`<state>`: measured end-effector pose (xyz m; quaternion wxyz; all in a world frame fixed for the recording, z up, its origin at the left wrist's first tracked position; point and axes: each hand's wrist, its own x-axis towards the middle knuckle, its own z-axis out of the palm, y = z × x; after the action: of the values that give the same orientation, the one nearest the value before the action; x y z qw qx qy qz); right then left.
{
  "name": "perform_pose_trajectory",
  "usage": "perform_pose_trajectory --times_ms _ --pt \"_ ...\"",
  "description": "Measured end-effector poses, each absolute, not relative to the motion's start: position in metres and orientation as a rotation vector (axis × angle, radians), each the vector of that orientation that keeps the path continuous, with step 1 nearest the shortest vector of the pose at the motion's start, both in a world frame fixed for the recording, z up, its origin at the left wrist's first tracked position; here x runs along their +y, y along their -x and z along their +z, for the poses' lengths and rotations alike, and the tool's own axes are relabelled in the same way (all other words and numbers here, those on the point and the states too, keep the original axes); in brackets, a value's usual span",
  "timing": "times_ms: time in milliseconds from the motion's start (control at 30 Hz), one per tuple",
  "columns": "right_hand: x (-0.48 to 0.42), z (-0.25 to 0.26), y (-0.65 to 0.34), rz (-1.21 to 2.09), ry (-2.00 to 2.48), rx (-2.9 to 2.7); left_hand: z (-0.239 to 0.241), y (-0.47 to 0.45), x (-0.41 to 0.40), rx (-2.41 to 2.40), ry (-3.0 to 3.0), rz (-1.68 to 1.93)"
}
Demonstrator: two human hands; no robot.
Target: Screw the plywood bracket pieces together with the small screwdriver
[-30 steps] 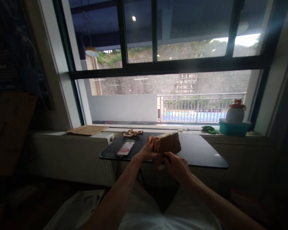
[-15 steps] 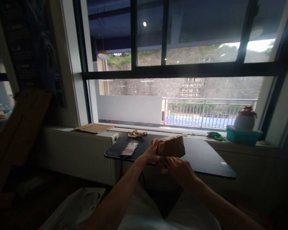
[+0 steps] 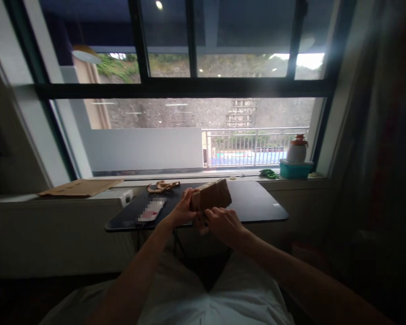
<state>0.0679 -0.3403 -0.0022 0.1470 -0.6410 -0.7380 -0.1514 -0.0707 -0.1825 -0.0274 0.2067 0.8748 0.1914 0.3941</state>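
Note:
A brown cardboard box with a paler top edge is held tilted over the front of the dark table. My left hand is closed on its left end, where a light-brown flap stands up. Close by, my right hand is curled around a thin dark tool, mostly hidden by the fingers, and its tip meets the box's near lower edge. Beneath both hands a small brown piece hangs down; whether it joins the box I cannot tell.
Curved brown cardboard scraps and a phone-like flat object, blurred out, lie on the table's left. On the sill are a flat cardboard sheet, a green cloth, and a teal box bearing a white jug.
The view has swung to the right, so everything sits further left in it. Both hands keep their hold on the box and the dark tool, with little visible change between them.

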Motion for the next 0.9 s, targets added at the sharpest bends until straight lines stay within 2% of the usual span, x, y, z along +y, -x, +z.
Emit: perform_pose_trajectory --times_ms 900 --pt "-0.334 -0.014 -0.071 -0.316 1.862 -1.978 -0.037 0.074 -0.180 0.457 -2.421 1.165"
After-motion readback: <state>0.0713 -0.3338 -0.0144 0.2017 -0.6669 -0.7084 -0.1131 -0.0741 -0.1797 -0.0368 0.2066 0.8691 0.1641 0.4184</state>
